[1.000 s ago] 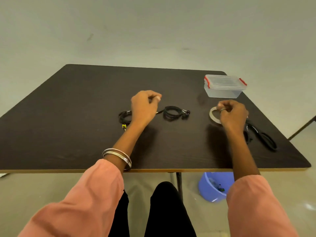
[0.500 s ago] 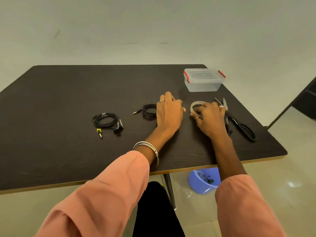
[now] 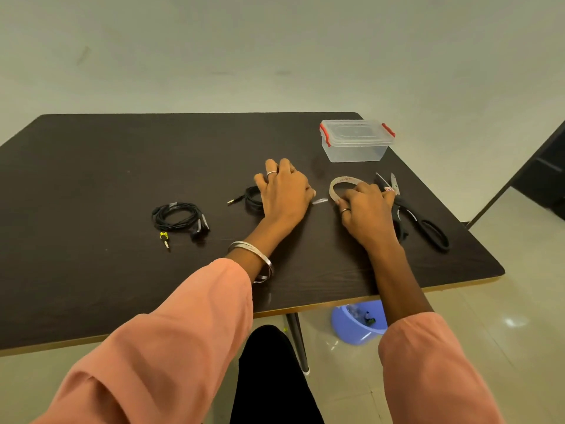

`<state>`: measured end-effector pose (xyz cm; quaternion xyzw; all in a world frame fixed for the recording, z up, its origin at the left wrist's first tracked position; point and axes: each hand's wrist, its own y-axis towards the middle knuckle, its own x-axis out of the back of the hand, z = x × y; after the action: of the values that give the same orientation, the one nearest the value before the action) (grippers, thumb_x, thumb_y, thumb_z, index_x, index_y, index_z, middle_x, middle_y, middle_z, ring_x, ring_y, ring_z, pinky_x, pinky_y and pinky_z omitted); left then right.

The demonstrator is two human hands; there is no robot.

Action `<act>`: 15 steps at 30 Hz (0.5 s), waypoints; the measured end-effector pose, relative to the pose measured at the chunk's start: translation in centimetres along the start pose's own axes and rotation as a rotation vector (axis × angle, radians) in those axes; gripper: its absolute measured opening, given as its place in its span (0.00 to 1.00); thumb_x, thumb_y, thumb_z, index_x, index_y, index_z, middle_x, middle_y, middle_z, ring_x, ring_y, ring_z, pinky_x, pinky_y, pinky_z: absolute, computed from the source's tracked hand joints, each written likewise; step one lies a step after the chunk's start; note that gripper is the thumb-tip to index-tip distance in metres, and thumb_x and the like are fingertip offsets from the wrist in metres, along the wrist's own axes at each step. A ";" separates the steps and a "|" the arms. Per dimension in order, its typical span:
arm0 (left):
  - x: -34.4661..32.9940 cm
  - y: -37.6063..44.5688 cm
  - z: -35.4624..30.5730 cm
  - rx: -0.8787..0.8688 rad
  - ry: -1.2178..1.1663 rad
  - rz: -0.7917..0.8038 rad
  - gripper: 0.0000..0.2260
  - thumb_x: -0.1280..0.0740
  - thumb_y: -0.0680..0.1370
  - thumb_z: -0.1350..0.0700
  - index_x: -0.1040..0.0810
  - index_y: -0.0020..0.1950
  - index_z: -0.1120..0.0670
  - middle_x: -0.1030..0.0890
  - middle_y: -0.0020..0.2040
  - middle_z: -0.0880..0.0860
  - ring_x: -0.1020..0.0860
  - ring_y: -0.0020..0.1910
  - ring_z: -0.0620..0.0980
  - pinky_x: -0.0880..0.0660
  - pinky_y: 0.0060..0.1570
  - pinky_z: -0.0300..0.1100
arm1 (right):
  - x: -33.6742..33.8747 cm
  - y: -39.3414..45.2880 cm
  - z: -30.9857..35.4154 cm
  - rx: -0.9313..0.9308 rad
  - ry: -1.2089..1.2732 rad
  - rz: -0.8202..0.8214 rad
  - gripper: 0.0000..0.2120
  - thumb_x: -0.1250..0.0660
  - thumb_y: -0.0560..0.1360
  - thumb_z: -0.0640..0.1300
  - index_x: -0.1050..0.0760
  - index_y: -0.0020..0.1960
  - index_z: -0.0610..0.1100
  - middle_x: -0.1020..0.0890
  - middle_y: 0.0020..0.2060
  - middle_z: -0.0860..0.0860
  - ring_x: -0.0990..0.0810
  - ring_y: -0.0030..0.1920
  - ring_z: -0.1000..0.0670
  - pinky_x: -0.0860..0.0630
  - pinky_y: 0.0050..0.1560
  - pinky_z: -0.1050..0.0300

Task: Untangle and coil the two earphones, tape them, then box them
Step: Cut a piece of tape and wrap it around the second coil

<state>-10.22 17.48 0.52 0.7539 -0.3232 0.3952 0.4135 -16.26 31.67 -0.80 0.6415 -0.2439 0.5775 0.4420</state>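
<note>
Scissors (image 3: 419, 218) lie beside tape roll (image 3: 344, 186) under right hand (image 3: 368, 209) (fingers curled); left hand (image 3: 284, 194) flat

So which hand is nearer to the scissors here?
Right. The right hand rests on the tape roll, directly beside the scissors. The left hand lies farther left, over a coiled earphone.

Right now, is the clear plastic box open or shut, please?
Shut: the lid sits flat on the plastic box, with red clips down at both ends.
</note>
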 end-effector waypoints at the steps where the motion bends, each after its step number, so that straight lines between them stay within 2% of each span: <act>1: 0.2 -0.3 0.1 -0.006 -0.004 -0.003 0.10 0.32 0.76 0.48 0.17 0.48 0.53 0.28 0.58 0.51 0.36 0.61 0.54 0.40 0.55 0.50 | 0.0 0.0 0.1 -0.005 0.006 -0.003 0.14 0.41 0.80 0.47 0.21 0.58 0.44 0.23 0.58 0.45 0.28 0.61 0.44 0.43 0.67 0.41; 5: 0.5 -1.6 0.5 -0.008 0.003 -0.032 0.11 0.31 0.75 0.47 0.17 0.49 0.53 0.28 0.57 0.50 0.36 0.60 0.53 0.41 0.55 0.49 | 0.0 0.0 0.3 -0.043 0.025 -0.030 0.14 0.42 0.80 0.47 0.20 0.56 0.43 0.22 0.56 0.43 0.27 0.59 0.41 0.42 0.66 0.41; 10: 0.5 -3.1 0.9 -0.026 0.016 -0.053 0.11 0.33 0.76 0.46 0.16 0.51 0.51 0.29 0.57 0.50 0.37 0.60 0.53 0.41 0.54 0.49 | 0.1 0.0 0.7 -0.079 -0.003 -0.082 0.17 0.40 0.80 0.51 0.20 0.49 0.39 0.20 0.50 0.42 0.25 0.54 0.40 0.37 0.60 0.45; 15: 0.5 -3.6 0.9 -0.060 0.033 -0.065 0.11 0.35 0.78 0.48 0.17 0.52 0.51 0.28 0.56 0.51 0.36 0.60 0.54 0.40 0.53 0.48 | 0.9 0.1 0.6 -0.101 -0.003 -0.014 0.22 0.38 0.76 0.59 0.20 0.53 0.41 0.20 0.52 0.41 0.25 0.56 0.40 0.34 0.60 0.46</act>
<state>-6.77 18.19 -0.70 0.7446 -0.3034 0.3841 0.4538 -15.86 31.26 0.11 0.6210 -0.2690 0.5603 0.4775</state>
